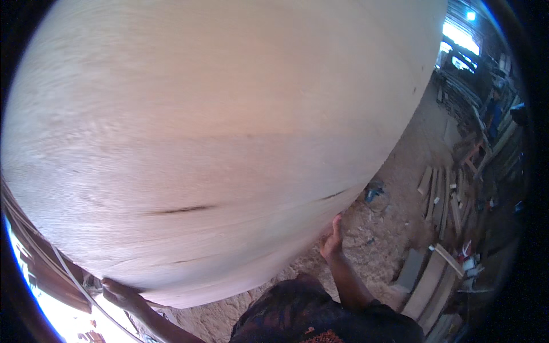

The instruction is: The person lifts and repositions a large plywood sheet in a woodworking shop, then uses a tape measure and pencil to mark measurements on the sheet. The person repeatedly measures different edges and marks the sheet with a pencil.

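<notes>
Fingers of the left hand (121, 294) and right hand (331, 246) hold the board (229, 131) by its lower edge — mostly hidden behind it. Dusty floor (400, 171), lumber (426, 284) at right; board's top cut off.

No text, label, number or sign can be read. A small reddish print (323, 336) on the dark shirt (280, 316) meets the lower edge of the view, and whether it is lettering or a pattern cannot be told. The dark streaks (182, 210) on the pale board (229, 114) form no letters, and the small white and red items (469, 263) among the planks (426, 284) at the right are too small and dim to show any marking.
</notes>
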`<action>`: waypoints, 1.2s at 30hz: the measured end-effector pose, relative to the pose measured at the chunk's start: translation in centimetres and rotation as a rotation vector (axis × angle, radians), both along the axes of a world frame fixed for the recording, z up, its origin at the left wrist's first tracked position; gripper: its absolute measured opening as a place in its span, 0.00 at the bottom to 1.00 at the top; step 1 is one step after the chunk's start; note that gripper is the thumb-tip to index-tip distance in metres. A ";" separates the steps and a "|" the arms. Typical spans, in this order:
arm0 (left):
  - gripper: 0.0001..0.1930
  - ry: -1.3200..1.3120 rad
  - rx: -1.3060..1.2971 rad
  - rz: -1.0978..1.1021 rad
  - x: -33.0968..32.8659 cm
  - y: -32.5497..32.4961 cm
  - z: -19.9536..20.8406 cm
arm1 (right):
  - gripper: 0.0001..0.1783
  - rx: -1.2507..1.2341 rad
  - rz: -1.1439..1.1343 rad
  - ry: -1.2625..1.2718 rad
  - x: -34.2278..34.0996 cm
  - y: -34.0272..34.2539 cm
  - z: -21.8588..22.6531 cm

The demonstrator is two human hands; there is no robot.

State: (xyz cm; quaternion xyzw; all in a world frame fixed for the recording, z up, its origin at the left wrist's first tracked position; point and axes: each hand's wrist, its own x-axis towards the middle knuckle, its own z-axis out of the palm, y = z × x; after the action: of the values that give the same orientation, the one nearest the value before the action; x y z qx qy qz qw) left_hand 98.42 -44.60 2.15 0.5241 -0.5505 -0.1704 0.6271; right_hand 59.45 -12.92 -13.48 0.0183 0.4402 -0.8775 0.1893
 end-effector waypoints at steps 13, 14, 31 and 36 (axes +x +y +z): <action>0.45 0.312 -0.068 -0.095 -1.2 11.4 19.1 | 0.33 0.023 -0.307 0.377 -0.7 11.2 10.9; 0.46 0.354 -0.018 -0.083 -1.4 11.7 19.0 | 0.34 0.160 -0.336 0.493 -0.7 12.3 11.9; 0.43 0.711 0.427 -0.066 8.7 19.2 4.3 | 0.30 0.536 -0.108 1.449 15.4 16.7 44.5; 0.43 0.925 0.664 -0.203 10.0 24.9 1.3 | 0.30 0.468 -0.060 1.598 21.4 14.9 48.3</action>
State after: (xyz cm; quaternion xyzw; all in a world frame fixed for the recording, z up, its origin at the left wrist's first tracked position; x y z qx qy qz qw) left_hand 108.41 -19.74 3.46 0.5085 -0.1837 -0.6045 0.5850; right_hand 80.82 1.97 34.80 -0.5593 0.6124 -0.5168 -0.2122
